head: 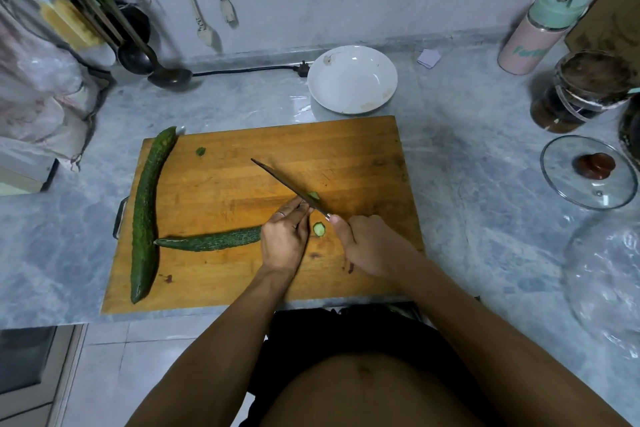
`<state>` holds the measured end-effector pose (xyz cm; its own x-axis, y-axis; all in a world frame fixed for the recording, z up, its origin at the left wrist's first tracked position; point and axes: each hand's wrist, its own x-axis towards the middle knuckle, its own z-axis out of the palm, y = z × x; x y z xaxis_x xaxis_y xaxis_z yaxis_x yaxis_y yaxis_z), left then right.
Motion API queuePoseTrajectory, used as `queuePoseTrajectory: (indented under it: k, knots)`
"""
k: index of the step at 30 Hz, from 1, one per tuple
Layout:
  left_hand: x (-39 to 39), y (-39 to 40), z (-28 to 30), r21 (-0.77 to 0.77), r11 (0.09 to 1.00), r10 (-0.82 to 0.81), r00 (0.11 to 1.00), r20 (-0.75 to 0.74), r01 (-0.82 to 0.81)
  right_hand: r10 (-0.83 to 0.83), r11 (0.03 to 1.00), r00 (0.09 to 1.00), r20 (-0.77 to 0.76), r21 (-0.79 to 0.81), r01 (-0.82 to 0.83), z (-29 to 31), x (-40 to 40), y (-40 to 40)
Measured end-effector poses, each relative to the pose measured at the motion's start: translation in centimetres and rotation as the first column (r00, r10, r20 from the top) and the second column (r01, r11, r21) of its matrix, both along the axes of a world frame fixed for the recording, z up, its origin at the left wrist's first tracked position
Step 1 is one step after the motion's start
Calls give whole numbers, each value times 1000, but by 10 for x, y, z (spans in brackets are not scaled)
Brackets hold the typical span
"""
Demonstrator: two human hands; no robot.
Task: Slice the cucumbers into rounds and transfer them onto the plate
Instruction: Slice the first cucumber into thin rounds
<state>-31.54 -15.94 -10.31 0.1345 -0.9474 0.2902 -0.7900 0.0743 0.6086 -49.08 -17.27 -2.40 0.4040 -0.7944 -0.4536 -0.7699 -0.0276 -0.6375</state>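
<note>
Head view looks down on a wooden cutting board (221,184). Along its left edge lies a whole cucumber (147,215). Near its middle the left hand (284,239) grips a second cucumber (211,241); the right hand (367,243) clasps a knife (287,187). Beyond the board's far edge sits the white plate (352,80). Beside the blade lies one round (319,229).

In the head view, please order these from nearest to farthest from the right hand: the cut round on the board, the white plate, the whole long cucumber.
From the right hand:
1. Cut round, just left of the hand on the cutting board.
2. White plate, behind the board.
3. Whole long cucumber, along the board's left edge.
</note>
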Motion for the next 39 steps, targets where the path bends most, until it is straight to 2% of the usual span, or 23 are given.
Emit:
queuePoseTrajectory:
  k: [5, 10, 17, 25, 30, 39]
  knots:
    - [2, 0, -3, -15, 1000, 18, 1000, 11, -18, -5, 1000, 1000, 16, -3, 5, -2, -1, 1]
    - [-2, 0, -7, -40, 999, 38, 995, 88, -35, 13, 999, 1000, 22, -32, -12, -3, -1, 1]
    - [-9, 1, -5, -20, 993, 114, 994, 1, -114, 67, 994, 998, 19, -92, -65, 7, -14, 0]
    - [-18, 3, -4, -18, 977, 214, 977, -1, -214, 81, 988, 996, 34, -133, -76, 19, -35, 12]
    - [-30, 5, -3, -6, 958, 286, 958, -28, -286, 94, 991, 995, 19, -98, -92, 22, -42, 14]
    - [-27, 6, -3, 43, 965, 260, 965, -38, -259, 130, 991, 992, 7, -14, -130, 30, -40, 8]
